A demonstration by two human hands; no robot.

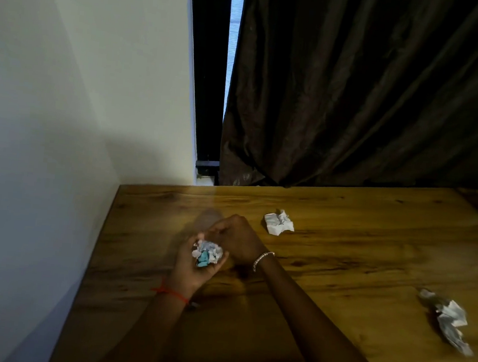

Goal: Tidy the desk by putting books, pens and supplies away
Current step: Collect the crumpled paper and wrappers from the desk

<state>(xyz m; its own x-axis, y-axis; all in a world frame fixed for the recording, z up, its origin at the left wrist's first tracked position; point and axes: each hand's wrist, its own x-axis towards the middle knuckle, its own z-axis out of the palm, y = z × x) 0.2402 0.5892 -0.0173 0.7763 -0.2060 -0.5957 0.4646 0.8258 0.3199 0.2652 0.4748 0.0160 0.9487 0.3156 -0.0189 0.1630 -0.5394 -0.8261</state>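
While left hand (pixel 194 267) cups paper wad (pixel 206 254), right hand (pixel 235 239) curls empty; desk (pixel 340 263) left edge near.

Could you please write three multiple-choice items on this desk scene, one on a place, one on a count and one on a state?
1. Where does the small white paper wad lie?
A. On the desk beyond the right hand
B. On the floor
C. Inside a drawer

2. How many crumpled papers lie loose on the wooden desk, not in a hand?
A. None
B. Two
C. Five

3. How is the left hand holding its crumpled paper?
A. Palm up, cupping it
B. Pressing it flat on the desk
C. Pinning it to the wall

Answers: 1 A, it rests on the wood past the right hand. 2 B, the small wad and the larger crumpled sheet near the right edge. 3 A, the white and blue wad sits in the upturned palm.
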